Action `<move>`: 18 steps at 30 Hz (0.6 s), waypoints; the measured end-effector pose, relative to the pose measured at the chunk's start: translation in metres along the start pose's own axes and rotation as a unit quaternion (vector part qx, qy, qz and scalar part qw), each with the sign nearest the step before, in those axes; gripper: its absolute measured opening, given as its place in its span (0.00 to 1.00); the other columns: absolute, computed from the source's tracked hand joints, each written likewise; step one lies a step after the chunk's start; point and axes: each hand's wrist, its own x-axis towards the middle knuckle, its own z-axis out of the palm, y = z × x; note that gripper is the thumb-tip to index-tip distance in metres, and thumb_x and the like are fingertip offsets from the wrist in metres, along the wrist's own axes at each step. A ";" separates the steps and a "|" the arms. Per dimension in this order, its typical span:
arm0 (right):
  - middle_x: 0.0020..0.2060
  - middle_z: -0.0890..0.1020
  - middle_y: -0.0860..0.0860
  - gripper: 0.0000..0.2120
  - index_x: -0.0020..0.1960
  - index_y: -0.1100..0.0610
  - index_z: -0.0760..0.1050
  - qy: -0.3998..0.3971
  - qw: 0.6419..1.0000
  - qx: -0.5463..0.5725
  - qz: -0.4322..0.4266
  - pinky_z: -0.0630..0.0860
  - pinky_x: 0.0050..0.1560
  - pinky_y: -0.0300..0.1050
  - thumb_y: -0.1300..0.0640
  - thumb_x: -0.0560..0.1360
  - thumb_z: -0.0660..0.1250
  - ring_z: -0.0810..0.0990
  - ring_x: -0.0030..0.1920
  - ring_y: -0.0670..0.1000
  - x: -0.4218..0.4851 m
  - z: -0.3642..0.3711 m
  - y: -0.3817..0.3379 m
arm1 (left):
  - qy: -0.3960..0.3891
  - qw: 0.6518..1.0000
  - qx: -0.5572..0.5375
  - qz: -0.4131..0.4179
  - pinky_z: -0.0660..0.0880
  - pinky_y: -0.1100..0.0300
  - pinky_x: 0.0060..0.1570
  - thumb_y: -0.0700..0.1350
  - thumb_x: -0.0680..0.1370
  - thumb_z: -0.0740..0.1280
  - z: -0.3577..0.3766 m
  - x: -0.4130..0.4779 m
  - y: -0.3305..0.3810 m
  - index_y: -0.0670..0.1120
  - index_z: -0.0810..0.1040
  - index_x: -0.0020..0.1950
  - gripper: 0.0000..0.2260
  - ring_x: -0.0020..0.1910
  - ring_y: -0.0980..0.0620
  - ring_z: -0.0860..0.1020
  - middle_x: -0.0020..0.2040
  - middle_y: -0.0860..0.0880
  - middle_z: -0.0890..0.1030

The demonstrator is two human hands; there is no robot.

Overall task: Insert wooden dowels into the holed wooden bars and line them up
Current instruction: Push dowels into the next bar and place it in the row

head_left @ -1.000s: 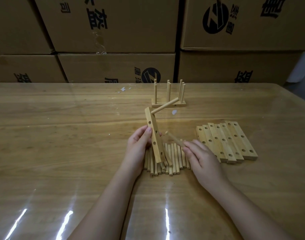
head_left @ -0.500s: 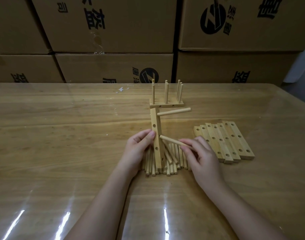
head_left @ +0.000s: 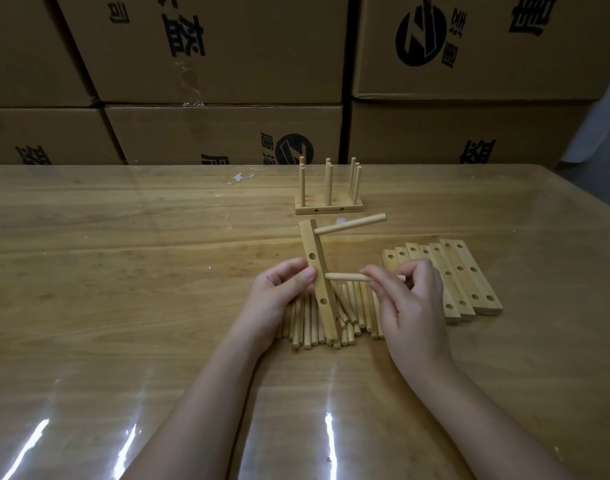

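The right hand (head_left: 411, 306) pinches a dowel (head_left: 348, 277) between thumb and fingertips and holds it level, pointing left. Its tip touches the right face of the bar (head_left: 312, 242), about halfway up. Whether it has entered a hole I cannot tell. The left hand (head_left: 279, 296) grips that bar at mid-length, thumb on the front and fingers curled behind, and keeps it nearly upright. The bar's near end rests among the loose dowels (head_left: 307, 323).

One first dowel (head_left: 350, 225) already juts right from the top of the bar, so this bar looks roughly one third filled, with the middle peg in hand and a lower one left.

Just right of the hands lies a row of bare bars (head_left: 470, 282), none pegged. Farther off on the table (head_left: 123, 271) stand finished bars (head_left: 328, 206) with upright dowels, close together; their count is unclear. The task seems early, with most bars untouched. Cartons (head_left: 210, 46) are stacked behind.
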 end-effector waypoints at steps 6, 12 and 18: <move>0.40 0.73 0.60 0.13 0.49 0.56 0.82 0.012 0.999 -0.037 -0.012 0.72 0.40 0.52 0.70 0.69 0.70 0.71 0.40 0.58 0.000 -0.003 -0.005 | -0.004 1.000 0.018 -0.008 0.74 0.46 0.60 0.47 0.68 0.71 0.002 -0.002 0.002 0.37 0.74 0.66 0.28 0.50 0.44 0.79 0.55 0.38 0.81; 0.40 0.73 0.60 0.16 0.49 0.56 0.82 0.004 0.998 -0.061 -0.017 0.67 0.43 0.50 0.73 0.67 0.71 0.71 0.40 0.57 0.000 -0.003 -0.005 | -0.019 1.000 0.015 -0.009 0.77 0.54 0.51 0.46 0.67 0.71 0.003 -0.003 0.004 0.43 0.82 0.55 0.17 0.42 0.51 0.80 0.43 0.47 0.85; 0.39 0.72 0.58 0.09 0.50 0.56 0.82 0.010 0.998 -0.056 -0.029 0.64 0.43 0.48 0.63 0.74 0.64 0.70 0.40 0.56 0.001 -0.004 -0.006 | -0.047 0.999 0.011 0.003 0.80 0.61 0.42 0.47 0.68 0.71 0.000 -0.003 0.003 0.49 0.86 0.47 0.10 0.39 0.54 0.82 0.40 0.49 0.85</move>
